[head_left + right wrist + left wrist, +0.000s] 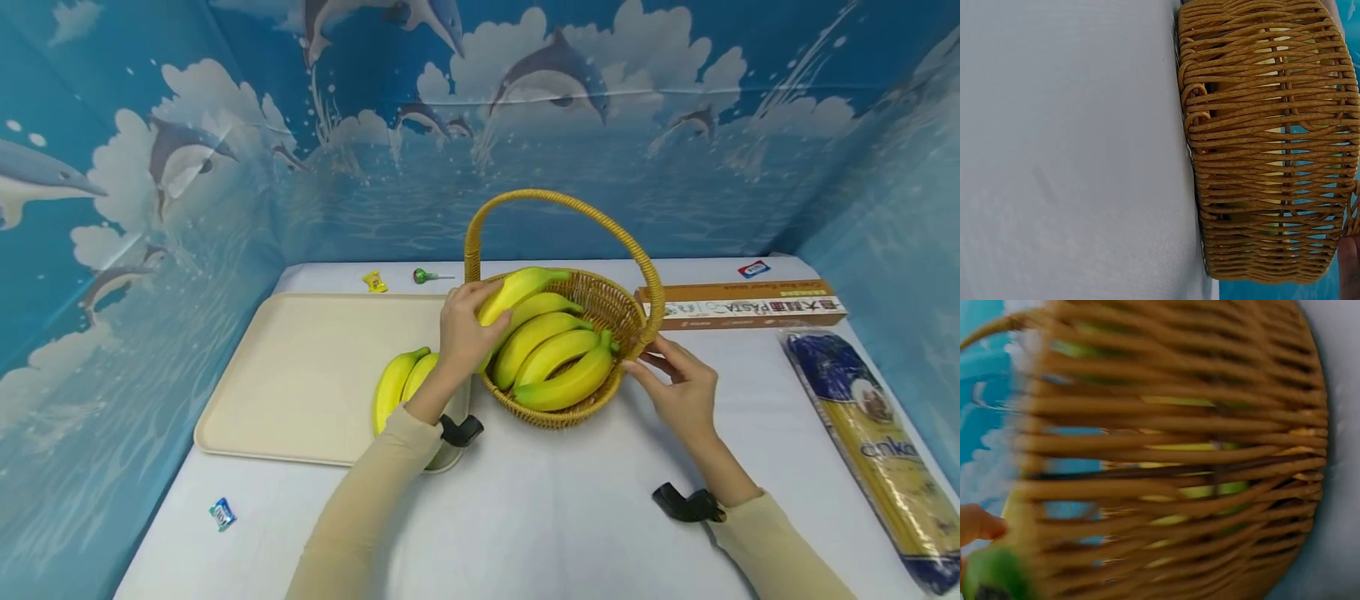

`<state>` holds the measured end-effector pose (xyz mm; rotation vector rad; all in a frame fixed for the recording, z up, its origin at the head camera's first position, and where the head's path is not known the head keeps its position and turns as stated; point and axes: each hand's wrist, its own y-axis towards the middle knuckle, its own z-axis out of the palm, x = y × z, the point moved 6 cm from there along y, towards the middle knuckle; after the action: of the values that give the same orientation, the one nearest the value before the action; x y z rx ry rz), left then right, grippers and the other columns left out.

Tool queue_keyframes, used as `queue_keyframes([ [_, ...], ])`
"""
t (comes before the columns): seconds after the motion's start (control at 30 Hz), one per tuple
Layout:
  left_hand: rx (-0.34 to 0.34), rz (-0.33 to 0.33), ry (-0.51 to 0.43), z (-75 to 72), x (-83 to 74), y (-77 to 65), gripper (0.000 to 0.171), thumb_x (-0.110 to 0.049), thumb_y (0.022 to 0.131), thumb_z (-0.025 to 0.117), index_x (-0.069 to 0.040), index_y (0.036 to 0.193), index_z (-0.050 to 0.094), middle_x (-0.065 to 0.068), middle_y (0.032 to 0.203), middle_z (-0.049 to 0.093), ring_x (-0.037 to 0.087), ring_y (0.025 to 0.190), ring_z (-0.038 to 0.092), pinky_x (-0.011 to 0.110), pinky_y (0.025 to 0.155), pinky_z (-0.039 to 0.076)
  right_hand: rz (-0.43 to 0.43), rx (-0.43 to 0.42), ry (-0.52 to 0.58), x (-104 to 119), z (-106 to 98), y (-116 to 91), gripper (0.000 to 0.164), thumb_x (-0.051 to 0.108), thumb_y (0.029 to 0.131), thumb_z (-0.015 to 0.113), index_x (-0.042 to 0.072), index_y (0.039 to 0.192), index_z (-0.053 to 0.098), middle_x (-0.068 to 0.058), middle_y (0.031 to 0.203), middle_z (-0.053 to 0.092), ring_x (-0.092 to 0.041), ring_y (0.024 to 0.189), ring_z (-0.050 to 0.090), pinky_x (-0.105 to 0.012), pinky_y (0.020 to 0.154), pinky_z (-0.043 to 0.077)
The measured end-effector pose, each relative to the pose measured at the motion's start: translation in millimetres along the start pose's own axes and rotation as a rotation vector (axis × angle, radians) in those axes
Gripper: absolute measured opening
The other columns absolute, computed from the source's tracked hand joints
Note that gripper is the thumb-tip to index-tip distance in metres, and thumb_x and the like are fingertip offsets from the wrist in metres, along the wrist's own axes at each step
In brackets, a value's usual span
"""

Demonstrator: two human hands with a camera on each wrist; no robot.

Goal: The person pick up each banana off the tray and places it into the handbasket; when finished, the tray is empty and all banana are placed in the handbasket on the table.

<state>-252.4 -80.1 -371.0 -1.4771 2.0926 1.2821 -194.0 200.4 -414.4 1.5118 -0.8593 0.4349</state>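
A woven wicker basket (611, 304) with a tall arched handle stands on the white table, several yellow bananas (551, 354) lying inside it. At its left rim my left hand (467, 327) grips a yellow banana (521, 289), thumb on the near side, the banana reaching over the other fruit. In the left wrist view, a green banana tip shows under a finger beside the blurred basket wall (1179, 462). My right hand (681, 387) pinches the right rim at the foot of the handle. From the right wrist, the basket side (1266, 144) fills the right half, with fingertips at the edge.
A beige tray (300, 367) holds more bananas (397, 379), partly behind my left forearm. Behind it lie a yellow candy (374, 282) and a lollipop (422, 275). To the right are a pasta box (742, 304), a red candy (753, 269) and a pasta bag (873, 450). A blue candy (222, 514) lies front left.
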Motion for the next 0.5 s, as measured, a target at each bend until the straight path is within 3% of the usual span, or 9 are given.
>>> queue_keyframes([
  [0.2, 0.064, 0.013, 0.033, 33.5, 12.2, 21.2, 0.038, -0.016, 0.090, 0.069, -0.008, 0.127, 0.067, 0.010, 0.127, 0.065, 0.028, 0.112, 0.056, 0.043, 0.096, 0.046, -0.001, 0.003, -0.020, -10, -1, 0, 0.061, -0.028, 0.063, 0.074, -0.008, 0.120, 0.065, 0.009, 0.113, 0.068, -0.002, 0.100, 0.067, -0.016, 0.082, 0.054],
  [0.33, 0.104, -0.014, 0.028, 44.4, 19.0, 26.1, 0.037, -0.015, 0.091, 0.069, -0.009, 0.127, 0.066, 0.009, 0.128, 0.065, 0.028, 0.116, 0.055, 0.045, 0.100, 0.044, 0.003, 0.016, -0.030, 5, 1, 2, 0.057, -0.027, 0.065, 0.073, -0.012, 0.120, 0.064, 0.014, 0.113, 0.067, 0.001, 0.100, 0.066, -0.016, 0.082, 0.054],
  [0.5, 0.124, -0.093, 0.063, 51.8, 27.3, 28.0, 0.038, -0.014, 0.089, 0.071, -0.008, 0.126, 0.066, 0.009, 0.128, 0.065, 0.029, 0.119, 0.056, 0.044, 0.102, 0.043, 0.005, 0.014, -0.028, 18, 3, 3, 0.052, -0.025, 0.067, 0.073, -0.015, 0.117, 0.063, 0.013, 0.112, 0.067, -0.002, 0.099, 0.067, -0.016, 0.082, 0.054],
])
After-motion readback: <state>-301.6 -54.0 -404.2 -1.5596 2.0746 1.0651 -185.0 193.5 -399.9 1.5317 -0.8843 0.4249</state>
